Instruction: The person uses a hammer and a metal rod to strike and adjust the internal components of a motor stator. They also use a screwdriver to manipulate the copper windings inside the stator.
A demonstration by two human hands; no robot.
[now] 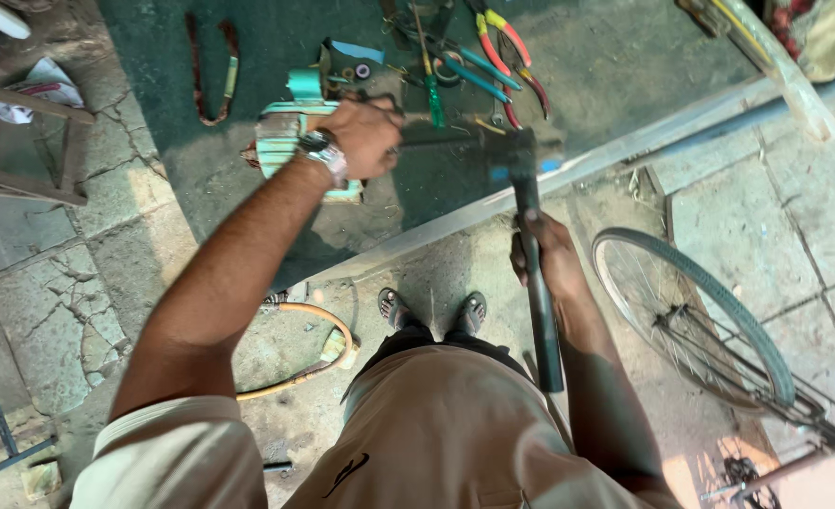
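Observation:
I stand at a green-topped bench [248,179]. My left hand [365,137], with a metal wristwatch on the wrist, grips a thin dark rod-like tool [436,139] held sideways beside a turquoise metal motor housing [285,132]. My right hand [549,259] is closed around the dark handle of a hammer [521,165]. The hammer head hovers over the bench at the rod's right end.
Pliers with red-yellow handles [507,47], blue-handled cutters [479,71] and a green screwdriver [433,99] lie at the back of the bench. A bicycle wheel [710,325] leans at my right. An orange hose [328,330] curls by my sandalled feet. Cracked paving lies left.

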